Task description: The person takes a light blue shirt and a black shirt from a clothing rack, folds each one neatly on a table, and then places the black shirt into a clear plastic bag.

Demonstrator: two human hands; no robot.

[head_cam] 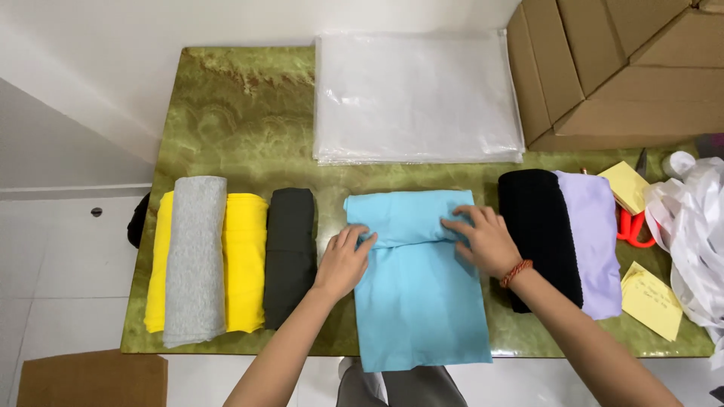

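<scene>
Light-blue garment point(418, 290) – both hands point(343, 264) press its fold | table point(241, 128)

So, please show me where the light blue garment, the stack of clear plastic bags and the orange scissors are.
light blue garment point(422, 301): head view, on its flat lower part.
stack of clear plastic bags point(417, 96): head view, middle of the top bag.
orange scissors point(636, 228): head view, on the handle loop.
</scene>
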